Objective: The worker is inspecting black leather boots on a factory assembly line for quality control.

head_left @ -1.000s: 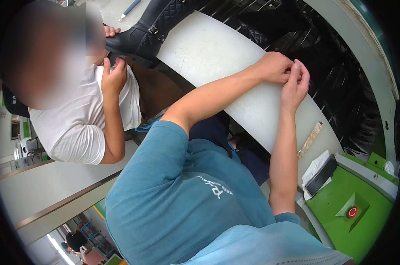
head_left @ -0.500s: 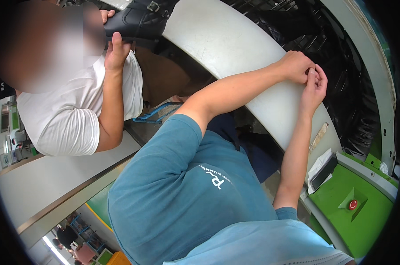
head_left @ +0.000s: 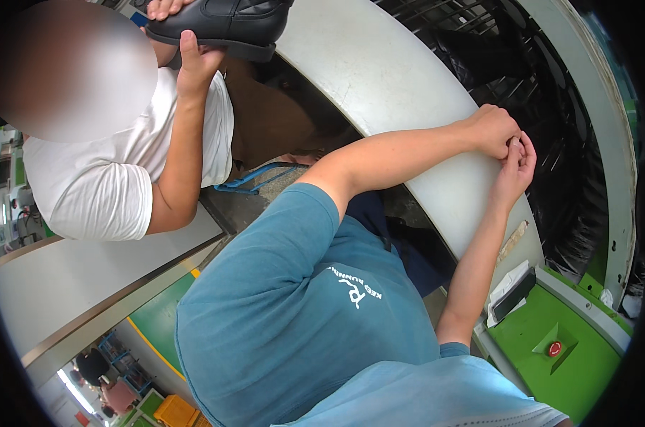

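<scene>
My left hand (head_left: 494,131) is closed, its fingers curled against those of my right hand (head_left: 517,171) over the far right part of the white worktop (head_left: 379,78). The right hand's fingers are bent and pressed together, and the fingertips of both hands meet. Anything pinched between them is hidden. At the upper left, another person in a white shirt holds a black boot (head_left: 226,25) with quilted leather in both hands.
Beyond the worktop stands a dark wire rack (head_left: 511,89) with black items in it. A green machine panel (head_left: 521,356) with a red button (head_left: 554,349) is at the lower right. A dark flat object (head_left: 514,293) lies on white paper there. A blue stool frame (head_left: 255,179) stands between us.
The whole view has shifted slightly. My hands stay together over the same part of the worktop. The other person has turned the boot, so its toe and sole show more.
</scene>
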Demonstrator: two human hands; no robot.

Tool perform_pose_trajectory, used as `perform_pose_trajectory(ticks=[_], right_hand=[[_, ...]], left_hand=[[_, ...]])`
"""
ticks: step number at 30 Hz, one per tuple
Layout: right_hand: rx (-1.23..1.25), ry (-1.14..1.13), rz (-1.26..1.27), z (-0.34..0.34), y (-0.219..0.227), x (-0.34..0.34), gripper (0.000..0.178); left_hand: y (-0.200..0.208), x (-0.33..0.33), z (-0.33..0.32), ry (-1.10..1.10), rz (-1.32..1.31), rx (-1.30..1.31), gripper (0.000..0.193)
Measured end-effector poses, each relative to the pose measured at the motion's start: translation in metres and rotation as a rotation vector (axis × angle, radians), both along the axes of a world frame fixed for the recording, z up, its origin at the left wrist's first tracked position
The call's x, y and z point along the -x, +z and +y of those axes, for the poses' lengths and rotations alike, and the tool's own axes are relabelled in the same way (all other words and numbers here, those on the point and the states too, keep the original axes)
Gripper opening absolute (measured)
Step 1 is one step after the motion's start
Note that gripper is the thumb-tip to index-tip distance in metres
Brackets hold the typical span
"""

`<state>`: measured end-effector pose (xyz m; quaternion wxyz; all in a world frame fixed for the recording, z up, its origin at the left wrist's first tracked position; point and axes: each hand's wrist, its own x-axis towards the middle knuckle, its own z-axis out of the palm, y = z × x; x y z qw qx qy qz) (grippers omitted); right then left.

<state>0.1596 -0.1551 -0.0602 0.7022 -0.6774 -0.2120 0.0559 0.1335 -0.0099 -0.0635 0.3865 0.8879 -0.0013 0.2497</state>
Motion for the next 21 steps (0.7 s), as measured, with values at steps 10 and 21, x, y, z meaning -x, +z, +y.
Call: perform_pose_trajectory(ticks=[10,21], right_hand=[[0.007,0.031,0.006,-0.001,0.001,-0.005,0.037],[0.013,0.051,0.046,-0.007,-0.004,-0.009,0.040]], left_hand=[[0.002,-0.001,0.001,0.018,-0.026,0.006,0.023],[0.003,0.000,-0.001,0.010,0.025,0.052,0.021]])
